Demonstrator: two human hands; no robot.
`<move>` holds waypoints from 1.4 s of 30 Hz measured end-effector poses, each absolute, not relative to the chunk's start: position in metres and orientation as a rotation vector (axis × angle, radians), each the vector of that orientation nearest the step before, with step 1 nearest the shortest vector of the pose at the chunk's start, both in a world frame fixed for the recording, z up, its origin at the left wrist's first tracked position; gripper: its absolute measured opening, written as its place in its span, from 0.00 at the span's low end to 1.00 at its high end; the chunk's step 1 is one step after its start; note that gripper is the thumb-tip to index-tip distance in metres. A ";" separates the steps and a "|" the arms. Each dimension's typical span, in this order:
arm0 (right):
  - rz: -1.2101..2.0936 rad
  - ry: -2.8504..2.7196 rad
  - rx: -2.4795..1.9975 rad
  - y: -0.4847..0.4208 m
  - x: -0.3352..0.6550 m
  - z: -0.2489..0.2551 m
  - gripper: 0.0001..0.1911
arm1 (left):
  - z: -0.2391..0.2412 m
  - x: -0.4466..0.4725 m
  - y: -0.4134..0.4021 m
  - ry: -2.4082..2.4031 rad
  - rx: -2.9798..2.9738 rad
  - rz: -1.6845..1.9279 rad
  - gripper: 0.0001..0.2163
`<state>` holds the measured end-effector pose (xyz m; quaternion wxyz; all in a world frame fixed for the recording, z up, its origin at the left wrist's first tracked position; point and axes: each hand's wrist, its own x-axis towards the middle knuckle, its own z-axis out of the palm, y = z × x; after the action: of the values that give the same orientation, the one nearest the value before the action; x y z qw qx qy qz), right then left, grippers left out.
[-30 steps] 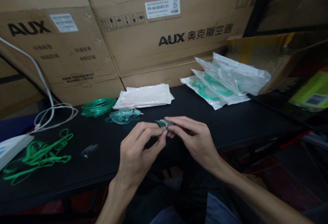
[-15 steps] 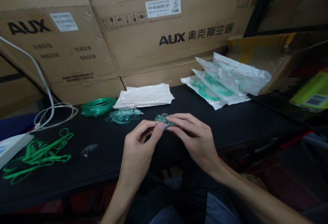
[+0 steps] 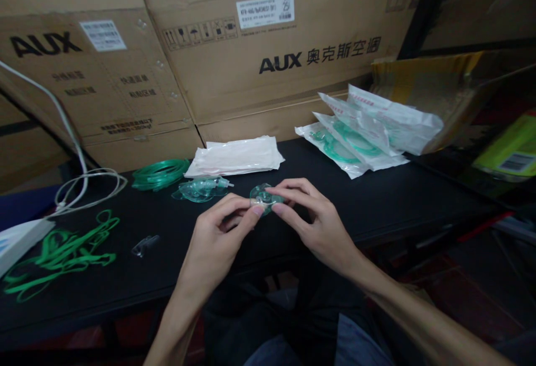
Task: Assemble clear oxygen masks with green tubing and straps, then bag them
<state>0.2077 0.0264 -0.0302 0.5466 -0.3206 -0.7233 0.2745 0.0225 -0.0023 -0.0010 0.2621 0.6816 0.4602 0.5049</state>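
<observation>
A clear green-tinted oxygen mask (image 3: 260, 193) is held between my two hands above the front part of the black table (image 3: 176, 226). My left hand (image 3: 224, 225) pinches its left side, thumb in front and fingers behind. On the other side, my right hand (image 3: 313, 212) grips it with the thumb low and the fingertips over the top. Small details of the mask are blurred. Beyond my left hand lies a similar clear green mask piece with a pale connector (image 3: 201, 189). A small clear plastic piece (image 3: 145, 245) sits on the table farther left.
Coiled green tubing (image 3: 161, 174) and flat white packets (image 3: 235, 157) lie at the back. Packaged green tubing sets (image 3: 355, 139) are piled at right. Green elastic straps (image 3: 69, 251), a white cable (image 3: 86, 187) and a white device (image 3: 23, 240) are left. Cardboard boxes (image 3: 226, 84) stand behind.
The mask has turned and shifted slightly left, showing more of its surface. My right fingers have spread a little and changed their hold, and both hands have moved slightly left.
</observation>
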 end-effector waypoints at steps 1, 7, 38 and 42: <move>0.672 -1.719 -0.753 0.027 0.208 -0.030 0.14 | -0.001 0.020 -0.002 1.249 1.865 1.346 0.07; 0.922 -1.653 -0.665 0.032 0.207 -0.036 0.20 | 0.002 0.015 0.000 1.147 1.962 1.205 0.07; 0.708 -1.701 -0.829 0.028 0.204 -0.035 0.09 | -0.018 0.033 0.003 1.317 1.947 1.520 0.04; 0.619 -1.650 -0.877 0.029 0.203 -0.036 0.08 | -0.017 0.031 0.000 1.420 1.799 1.524 0.07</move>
<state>0.2029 0.0286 -0.0359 0.5534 -0.3710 -0.6982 0.2619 0.0314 0.0005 -0.0171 0.1934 0.6412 0.5061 0.5433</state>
